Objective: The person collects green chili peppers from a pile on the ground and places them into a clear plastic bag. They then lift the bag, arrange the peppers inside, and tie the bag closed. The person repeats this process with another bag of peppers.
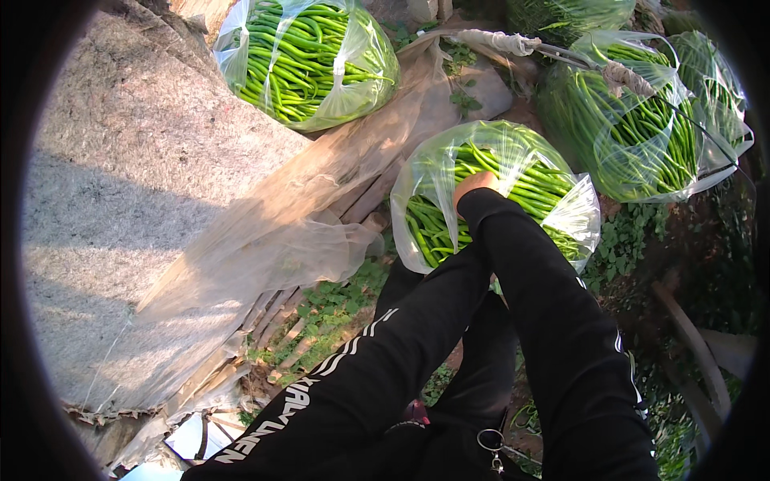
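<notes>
My right hand (475, 183) reaches over the middle of a clear plastic bag (418, 174) packed with long green chili peppers (532, 201). Only the wrist and the back of this hand show. Its fingers are out of sight, so whether they grip the plastic or the peppers is unclear. My left forearm passes beneath the right one at the near side of the bag, and the left hand is hidden there. A bunched, gathered end of plastic (576, 207) sticks out on the bag's right side. The bag stands just in front of my legs.
Another bag of green chili peppers (301, 66) rests at the upper left, beside a grey felt-like cover (138, 198). Thin plastic film (289, 240) drapes along its edge. More filled bags (637, 132) stand at the right, with a cloth-wrapped rod (499, 42) above them. Green weeds (343, 300) grow below.
</notes>
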The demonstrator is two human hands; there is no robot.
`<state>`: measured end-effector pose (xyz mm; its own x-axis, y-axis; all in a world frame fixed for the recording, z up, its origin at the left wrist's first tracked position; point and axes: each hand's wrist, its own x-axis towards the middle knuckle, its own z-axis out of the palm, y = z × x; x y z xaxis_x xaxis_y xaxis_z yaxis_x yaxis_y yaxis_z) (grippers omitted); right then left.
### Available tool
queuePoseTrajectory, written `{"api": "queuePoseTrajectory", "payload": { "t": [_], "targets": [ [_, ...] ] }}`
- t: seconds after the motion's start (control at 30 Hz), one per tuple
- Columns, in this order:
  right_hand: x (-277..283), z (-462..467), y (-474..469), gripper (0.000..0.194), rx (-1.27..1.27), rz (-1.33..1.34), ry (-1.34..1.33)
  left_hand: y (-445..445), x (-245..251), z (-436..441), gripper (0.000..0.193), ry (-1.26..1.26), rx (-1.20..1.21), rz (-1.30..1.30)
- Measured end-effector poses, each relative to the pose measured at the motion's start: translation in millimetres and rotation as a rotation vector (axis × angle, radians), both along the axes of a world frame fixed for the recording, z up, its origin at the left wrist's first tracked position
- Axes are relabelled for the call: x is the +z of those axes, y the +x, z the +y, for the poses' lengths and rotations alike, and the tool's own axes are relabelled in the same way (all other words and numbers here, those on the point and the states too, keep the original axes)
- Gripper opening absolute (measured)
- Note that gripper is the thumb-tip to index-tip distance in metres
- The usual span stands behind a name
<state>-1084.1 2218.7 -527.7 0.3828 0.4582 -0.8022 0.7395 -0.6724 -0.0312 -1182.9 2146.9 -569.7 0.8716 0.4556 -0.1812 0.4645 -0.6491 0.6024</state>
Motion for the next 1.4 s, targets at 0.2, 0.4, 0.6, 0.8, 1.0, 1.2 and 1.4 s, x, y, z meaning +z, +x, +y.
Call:
{"api": "queuePoseTrajectory", "payload": {
  "t": [0.2,0.4,0.6,0.8,1.0,1.2,1.4],
  "targets": [
    [1.7,-37.5,26.3,0.03,-0.429,0.106,0.37,10.7,6.6,21.1,0.023,-0.049,0.057,0.172],
    [-26.7,-127.8,-8.6,0.019,-1.416,0.085,0.805,13.0,18.0,26.3,0.021,-0.363,0.276,-0.154],
    [-45.7,-129.4,-39.0,0.023,-1.434,0.209,0.923,11.0,25.1,21.3,0.027,-0.78,0.601,-0.171],
    [-29.3,-124.7,-30.2,0.016,-1.727,0.645,0.948,18.1,24.1,30.5,0.024,-0.762,0.531,-0.074],
    [-31.9,-122.0,-39.7,0.018,-1.782,0.466,1.021,20.1,24.8,36.4,0.017,-0.865,0.517,-0.057],
    [-34.6,-108.0,-68.2,0.024,-1.997,0.205,1.048,24.8,16.1,31.7,0.022,-0.754,0.596,-0.187],
    [-29.7,-108.9,-63.2,0.023,-2.083,0.371,0.975,19.7,7.2,35.5,0.024,-0.741,0.487,-0.144]
  ]
}}
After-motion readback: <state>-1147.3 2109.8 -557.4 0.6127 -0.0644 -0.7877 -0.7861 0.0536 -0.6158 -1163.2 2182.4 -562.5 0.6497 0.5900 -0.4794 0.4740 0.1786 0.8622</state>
